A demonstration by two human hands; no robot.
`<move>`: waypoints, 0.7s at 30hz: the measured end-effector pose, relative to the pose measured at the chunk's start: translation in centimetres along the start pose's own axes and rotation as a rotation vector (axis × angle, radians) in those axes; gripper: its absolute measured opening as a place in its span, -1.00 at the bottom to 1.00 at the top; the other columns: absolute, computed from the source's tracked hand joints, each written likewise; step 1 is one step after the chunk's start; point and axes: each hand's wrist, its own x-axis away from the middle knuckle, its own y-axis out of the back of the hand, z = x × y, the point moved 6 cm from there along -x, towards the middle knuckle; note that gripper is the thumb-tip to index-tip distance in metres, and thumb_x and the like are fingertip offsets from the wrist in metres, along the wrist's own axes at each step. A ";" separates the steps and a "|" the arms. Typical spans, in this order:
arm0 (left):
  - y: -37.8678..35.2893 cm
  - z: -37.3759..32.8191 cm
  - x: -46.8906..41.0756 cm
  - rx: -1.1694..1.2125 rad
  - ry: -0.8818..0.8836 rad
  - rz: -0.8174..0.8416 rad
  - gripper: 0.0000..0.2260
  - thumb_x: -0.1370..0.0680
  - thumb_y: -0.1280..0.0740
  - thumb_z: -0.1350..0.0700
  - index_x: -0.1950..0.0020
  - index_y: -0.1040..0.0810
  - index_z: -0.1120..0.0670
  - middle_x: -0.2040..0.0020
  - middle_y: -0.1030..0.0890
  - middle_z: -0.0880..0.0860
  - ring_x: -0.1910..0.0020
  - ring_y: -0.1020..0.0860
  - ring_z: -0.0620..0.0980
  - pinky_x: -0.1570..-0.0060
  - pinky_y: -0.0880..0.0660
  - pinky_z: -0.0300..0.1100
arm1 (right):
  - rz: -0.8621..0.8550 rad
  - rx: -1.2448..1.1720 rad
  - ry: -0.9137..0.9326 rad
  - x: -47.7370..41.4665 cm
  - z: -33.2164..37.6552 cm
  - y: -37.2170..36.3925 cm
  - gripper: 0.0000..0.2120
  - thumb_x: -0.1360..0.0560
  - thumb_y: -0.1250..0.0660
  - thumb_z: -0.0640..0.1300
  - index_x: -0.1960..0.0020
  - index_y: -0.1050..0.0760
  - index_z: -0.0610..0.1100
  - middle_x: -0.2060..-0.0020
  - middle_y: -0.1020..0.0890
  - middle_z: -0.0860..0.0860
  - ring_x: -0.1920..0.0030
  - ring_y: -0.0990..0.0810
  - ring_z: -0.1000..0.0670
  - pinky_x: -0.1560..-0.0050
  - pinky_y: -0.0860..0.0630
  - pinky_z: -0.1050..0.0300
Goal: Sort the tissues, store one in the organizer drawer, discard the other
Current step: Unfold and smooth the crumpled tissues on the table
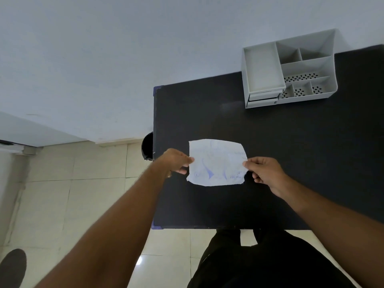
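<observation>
Both grips pinch one tissue (217, 163) taut above the desk (291, 163): left hand (176, 161) and right hand (265, 172) at opposite edges. Thin, limp, tears easily; edge pinches suit it.

Tissue (217, 163) over the near half of the table (291, 163), between left hand (176, 161) and right hand (264, 171) — organizer (291, 69) at the back right — bin (148, 145) on the floor (83, 194), left of the table.
</observation>
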 end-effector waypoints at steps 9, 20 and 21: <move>-2.2 -1.9 0.3 -0.008 -0.201 -0.276 -0.79 -0.51 -0.41 -0.05 -0.01 -0.52 0.05 0.06 -0.60 -0.01 0.12 -0.60 -0.01 0.14 -0.52 -0.15 | 0.063 0.035 0.015 0.3 0.4 -2.0 -0.88 -0.53 -0.43 -0.04 -0.02 -0.63 -0.05 0.12 -0.72 -0.03 0.29 -0.60 0.06 0.17 -0.58 0.10; -11.4 -5.0 2.3 -0.103 -0.438 -0.146 -0.65 -0.51 -0.44 -0.17 -0.22 -0.49 -0.09 -0.06 -0.60 -0.08 0.04 -0.58 -0.07 0.24 -0.49 -0.23 | 0.247 -0.034 -0.100 0.5 0.5 -1.7 -0.77 -0.60 -0.24 -0.06 -0.13 -0.63 -0.07 0.07 -0.76 -0.05 0.11 -0.67 -0.09 0.03 -0.51 -0.01; -11.4 -4.8 2.3 -0.056 -0.422 -0.166 -0.72 -0.53 -0.41 -0.11 -0.19 -0.50 -0.09 -0.03 -0.62 -0.07 0.07 -0.59 -0.07 0.25 -0.53 -0.20 | 0.221 -0.011 -0.106 0.3 0.3 -1.6 -0.78 -0.61 -0.24 -0.06 -0.13 -0.63 -0.06 0.09 -0.76 -0.02 0.14 -0.66 -0.06 0.04 -0.52 0.00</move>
